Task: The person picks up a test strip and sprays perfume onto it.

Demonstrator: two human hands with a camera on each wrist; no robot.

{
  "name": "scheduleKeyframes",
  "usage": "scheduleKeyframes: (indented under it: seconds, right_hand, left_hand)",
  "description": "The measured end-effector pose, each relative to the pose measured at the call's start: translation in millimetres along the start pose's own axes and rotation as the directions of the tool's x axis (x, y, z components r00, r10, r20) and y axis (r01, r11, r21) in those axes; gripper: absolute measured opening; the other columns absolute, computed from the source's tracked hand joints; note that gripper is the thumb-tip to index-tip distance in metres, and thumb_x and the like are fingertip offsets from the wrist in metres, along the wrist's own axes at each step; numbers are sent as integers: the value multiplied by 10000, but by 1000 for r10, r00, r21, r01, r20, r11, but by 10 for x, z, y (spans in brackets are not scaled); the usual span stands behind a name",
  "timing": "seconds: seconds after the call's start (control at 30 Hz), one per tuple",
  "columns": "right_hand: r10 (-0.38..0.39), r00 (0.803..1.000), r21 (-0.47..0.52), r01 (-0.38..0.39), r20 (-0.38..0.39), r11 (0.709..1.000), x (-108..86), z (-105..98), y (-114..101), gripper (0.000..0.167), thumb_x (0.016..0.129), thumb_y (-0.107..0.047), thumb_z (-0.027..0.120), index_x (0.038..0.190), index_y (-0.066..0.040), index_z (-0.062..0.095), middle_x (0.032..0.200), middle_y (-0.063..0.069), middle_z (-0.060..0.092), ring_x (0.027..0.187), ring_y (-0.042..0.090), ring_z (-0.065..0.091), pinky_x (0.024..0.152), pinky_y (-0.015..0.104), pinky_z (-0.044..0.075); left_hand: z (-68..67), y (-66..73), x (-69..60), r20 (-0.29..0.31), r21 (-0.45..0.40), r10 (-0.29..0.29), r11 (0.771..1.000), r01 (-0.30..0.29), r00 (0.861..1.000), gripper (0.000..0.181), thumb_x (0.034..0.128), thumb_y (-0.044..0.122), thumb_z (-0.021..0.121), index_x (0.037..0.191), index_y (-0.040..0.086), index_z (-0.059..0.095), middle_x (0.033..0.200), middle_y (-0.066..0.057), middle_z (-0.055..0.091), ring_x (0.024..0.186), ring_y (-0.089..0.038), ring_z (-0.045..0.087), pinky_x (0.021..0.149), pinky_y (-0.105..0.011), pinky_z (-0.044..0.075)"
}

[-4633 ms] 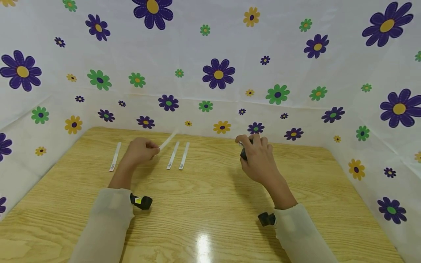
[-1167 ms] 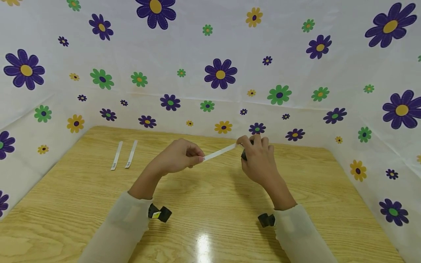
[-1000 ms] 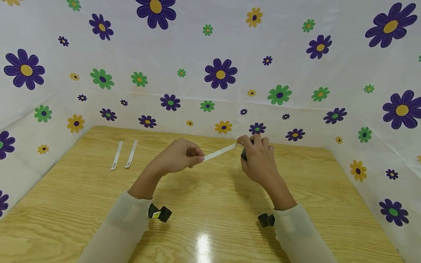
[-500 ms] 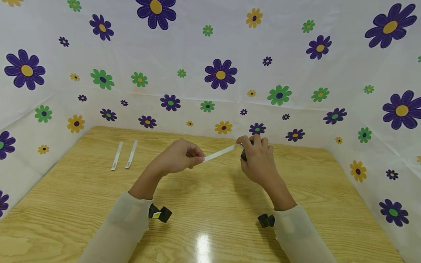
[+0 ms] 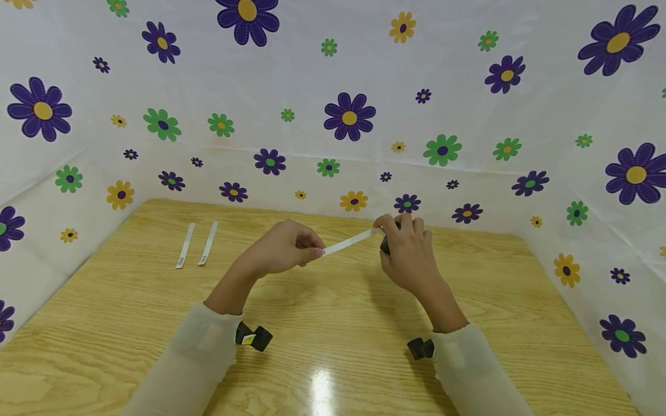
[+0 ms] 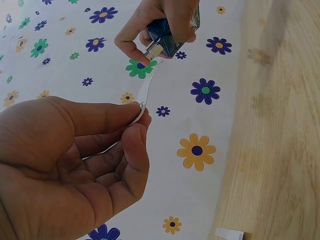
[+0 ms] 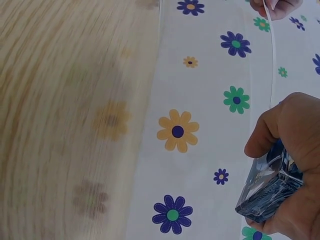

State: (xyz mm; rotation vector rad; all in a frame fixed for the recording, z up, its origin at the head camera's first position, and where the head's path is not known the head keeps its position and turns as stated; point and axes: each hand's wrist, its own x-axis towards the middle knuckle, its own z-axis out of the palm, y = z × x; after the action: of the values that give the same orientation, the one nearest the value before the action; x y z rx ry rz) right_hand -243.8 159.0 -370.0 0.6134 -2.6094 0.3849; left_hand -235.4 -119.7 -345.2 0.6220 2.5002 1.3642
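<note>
My left hand pinches one end of a white paper test strip between thumb and fingers, above the table. The strip slants up to the right, and its far end is by the nozzle of a dark blue glass perfume bottle. My right hand grips this bottle, with the index finger at its silver spray top in the left wrist view. Much of the bottle is hidden by the fingers in the head view. Two more strips, a left one and a right one, lie left of my left hand.
The wooden table runs up to a white cloth backdrop printed with flowers, which also stands along both sides. A strip end lies on the table in the left wrist view. Dark wrist cameras sit by both cuffs.
Since the oldest frame, my left hand has moved right and now holds a strip by the bottle. A second strip lies at the left. Over the last second the hands stay nearly still.
</note>
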Motion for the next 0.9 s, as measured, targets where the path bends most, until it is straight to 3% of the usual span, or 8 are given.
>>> scheduleKeyframes:
  seconds: [0.47,0.73,0.9]
  right_hand:
    - [4,1000,17,-4,-2,1000,3,0,-2,474,888,-38,691,1292,-193,497,1232,255,515,986,437,466,738,545,411]
    - [-1,1000,21,1,-11,1000,7,-5,11,479,884,-31,691,1290,-194,494,1226,255,512,975,430,457,736,527,404]
    - [6,1000,20,-6,-7,1000,8,-23,15,482,882,-31,690,1292,-194,496,1229,257,512,995,437,459,741,525,406]
  left_hand:
    - [-76,-95,-2,-25,-21,-2,1000,1,1000,132,1016,135,656,1040,46,750,819,-58,662,718,-246,569,601,-323,464]
    - [-311,-238,-64,-104,-35,-65,997,62,992,177,1026,135,637,1119,13,727,942,-97,681,836,-274,622,732,-348,527]
    - [-496,-412,-117,-178,-23,-107,994,105,978,208,1031,146,631,1143,-9,713,948,-112,687,855,-284,628,730,-330,535]
